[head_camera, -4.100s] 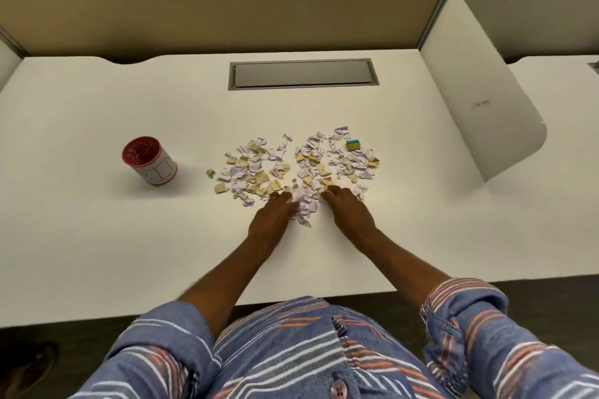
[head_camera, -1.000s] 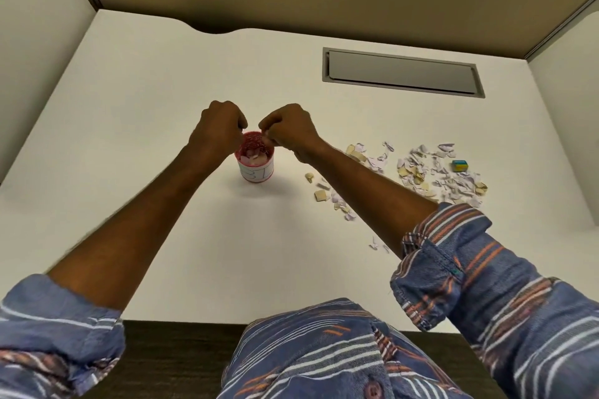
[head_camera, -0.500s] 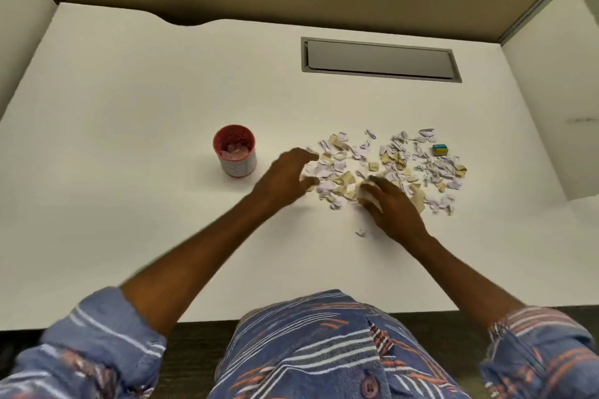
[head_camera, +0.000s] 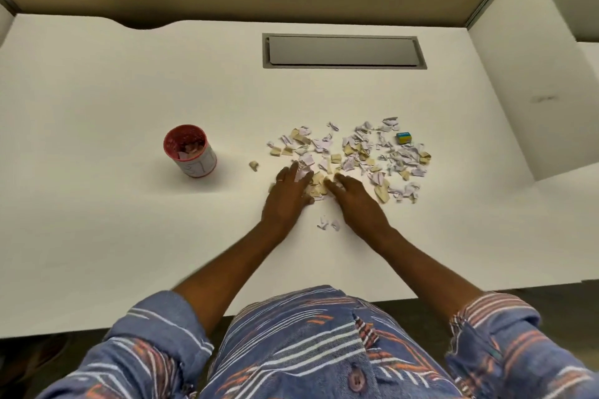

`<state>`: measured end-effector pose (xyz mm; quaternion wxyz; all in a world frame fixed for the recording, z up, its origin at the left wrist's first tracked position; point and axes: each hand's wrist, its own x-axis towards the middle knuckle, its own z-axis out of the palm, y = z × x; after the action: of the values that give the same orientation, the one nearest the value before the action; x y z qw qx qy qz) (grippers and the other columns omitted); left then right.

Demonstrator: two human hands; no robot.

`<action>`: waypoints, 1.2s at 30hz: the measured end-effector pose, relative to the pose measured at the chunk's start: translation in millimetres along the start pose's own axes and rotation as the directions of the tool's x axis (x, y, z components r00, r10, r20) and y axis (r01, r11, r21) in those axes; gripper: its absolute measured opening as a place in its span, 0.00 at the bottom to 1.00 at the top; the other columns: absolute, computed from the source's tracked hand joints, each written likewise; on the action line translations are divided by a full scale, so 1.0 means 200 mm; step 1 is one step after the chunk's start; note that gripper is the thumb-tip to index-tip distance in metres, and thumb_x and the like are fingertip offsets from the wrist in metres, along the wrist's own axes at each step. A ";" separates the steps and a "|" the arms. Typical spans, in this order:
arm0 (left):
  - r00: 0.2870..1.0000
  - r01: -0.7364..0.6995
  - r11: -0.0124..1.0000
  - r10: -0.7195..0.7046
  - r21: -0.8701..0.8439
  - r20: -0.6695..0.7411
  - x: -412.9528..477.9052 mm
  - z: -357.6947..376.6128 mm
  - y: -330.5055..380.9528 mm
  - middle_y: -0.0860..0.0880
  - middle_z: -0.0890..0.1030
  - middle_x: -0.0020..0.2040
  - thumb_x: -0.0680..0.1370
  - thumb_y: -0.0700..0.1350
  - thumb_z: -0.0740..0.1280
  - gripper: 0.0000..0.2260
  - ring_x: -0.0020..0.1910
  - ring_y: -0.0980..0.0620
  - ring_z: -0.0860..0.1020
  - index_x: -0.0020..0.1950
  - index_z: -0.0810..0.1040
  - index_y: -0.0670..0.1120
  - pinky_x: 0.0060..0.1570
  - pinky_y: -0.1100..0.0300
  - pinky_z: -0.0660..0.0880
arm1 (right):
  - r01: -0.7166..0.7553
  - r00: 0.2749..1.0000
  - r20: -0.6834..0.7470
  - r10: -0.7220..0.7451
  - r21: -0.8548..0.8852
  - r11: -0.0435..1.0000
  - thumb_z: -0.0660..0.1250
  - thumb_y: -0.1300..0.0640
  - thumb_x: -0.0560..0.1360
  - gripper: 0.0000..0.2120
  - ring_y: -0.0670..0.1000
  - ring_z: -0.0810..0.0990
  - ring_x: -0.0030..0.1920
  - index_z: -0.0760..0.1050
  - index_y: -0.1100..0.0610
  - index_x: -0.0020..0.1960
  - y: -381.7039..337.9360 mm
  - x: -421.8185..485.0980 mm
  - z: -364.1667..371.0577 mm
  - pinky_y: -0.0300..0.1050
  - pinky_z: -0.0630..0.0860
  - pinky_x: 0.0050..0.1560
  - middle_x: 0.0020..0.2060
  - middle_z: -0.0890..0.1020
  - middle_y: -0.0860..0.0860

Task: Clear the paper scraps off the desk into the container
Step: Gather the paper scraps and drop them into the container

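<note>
Torn white and tan paper scraps (head_camera: 363,152) lie scattered across the middle of the white desk (head_camera: 129,74). A small red-rimmed white container (head_camera: 191,152) stands upright to their left, with some scraps inside. My left hand (head_camera: 288,191) lies flat with straight fingers on the near left edge of the scraps. My right hand (head_camera: 353,197) lies flat beside it, fingers pointing left toward the other hand, with a small heap of scraps between the two. A few scraps (head_camera: 329,223) lie apart, just in front of my hands, and one tan scrap (head_camera: 253,165) lies between pile and container.
A small blue and yellow block (head_camera: 404,137) sits at the pile's far right. A grey recessed cable hatch (head_camera: 343,51) is set into the desk behind. Tan partition walls close the back, and a white divider panel (head_camera: 525,74) stands on the right.
A second ago both hands were over the container, dropping scraps. They have since moved right to the pile and now lie flat on its near edge, closing toward each other.
</note>
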<state>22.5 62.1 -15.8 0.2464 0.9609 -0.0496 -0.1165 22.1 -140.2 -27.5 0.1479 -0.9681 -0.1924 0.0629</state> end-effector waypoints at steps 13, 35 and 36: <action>0.967 -0.247 0.931 0.255 0.269 0.007 0.09 0.03 0.11 0.47 0.71 0.70 0.79 0.53 0.60 0.18 0.68 0.45 0.70 0.66 0.76 0.50 0.60 0.50 0.75 | 0.047 0.999 0.002 -0.047 -0.009 0.999 0.68 0.69 0.73 0.09 0.60 0.81 0.45 0.81 0.58 0.49 0.09 0.07 -0.09 0.53 0.78 0.41 0.47 0.82 0.56; 0.965 -0.155 0.866 0.029 -0.474 -0.262 0.01 -0.58 0.03 0.49 0.84 0.32 0.74 0.41 0.73 0.04 0.36 0.56 0.82 0.46 0.86 0.46 0.41 0.68 0.75 | -0.372 0.799 0.352 0.487 0.926 -0.059 0.74 0.68 0.73 0.10 0.53 0.85 0.43 0.82 0.69 0.53 -0.09 0.21 -0.21 0.41 0.84 0.47 0.44 0.85 0.59; 0.958 -0.157 0.857 0.011 -0.491 -0.288 -0.01 -0.62 0.00 0.48 0.85 0.33 0.73 0.40 0.73 0.04 0.36 0.57 0.83 0.46 0.87 0.45 0.40 0.69 0.75 | -0.371 0.800 0.357 0.482 0.926 -0.070 0.74 0.68 0.73 0.09 0.53 0.85 0.42 0.82 0.68 0.52 -0.10 0.21 -0.21 0.41 0.84 0.48 0.44 0.86 0.59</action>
<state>52.2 119.1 90.8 0.5007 0.8650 -0.0247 0.0200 60.9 -116.5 15.8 0.7291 -0.6239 0.2200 0.1757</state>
